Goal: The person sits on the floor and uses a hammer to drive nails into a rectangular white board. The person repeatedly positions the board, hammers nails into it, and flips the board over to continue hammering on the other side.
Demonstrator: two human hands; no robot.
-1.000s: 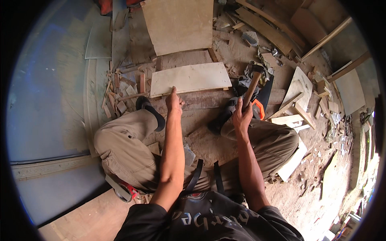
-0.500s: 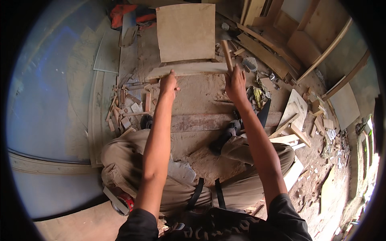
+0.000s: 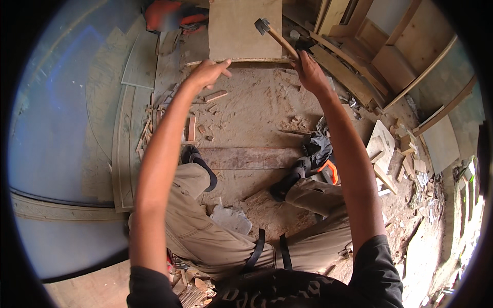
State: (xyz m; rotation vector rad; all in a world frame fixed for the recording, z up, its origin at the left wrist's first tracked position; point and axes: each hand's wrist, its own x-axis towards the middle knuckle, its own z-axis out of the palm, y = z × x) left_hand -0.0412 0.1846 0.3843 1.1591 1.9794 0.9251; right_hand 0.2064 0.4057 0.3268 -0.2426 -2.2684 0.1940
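Observation:
My right hand (image 3: 311, 72) is wrapped around the wooden handle of a hammer (image 3: 281, 40), whose dark head points up and to the left. At the far left end of a narrow wooden strip (image 3: 259, 62), my left hand (image 3: 207, 75) has its fingers partly stretched and apart, close to or touching the strip. I cannot tell which. The strip runs crosswise along the near edge of a pale square wooden panel (image 3: 245, 30). My right hand is near the strip's right end.
Wood offcuts (image 3: 191, 128) lie on the dusty floor at left. An orange-handled tool (image 3: 328, 172) is by my right foot, beside dark crumpled plastic (image 3: 318, 147). A reddish plank (image 3: 246, 158) crosses between my feet. Boards (image 3: 344, 77) lean at far right; orange-red cloth (image 3: 177, 16) lies behind.
The strip has moved away from me, against the panel's edge. My left hand has shifted left and opened. The hammer's head has swung up into view, and both arms reach farther.

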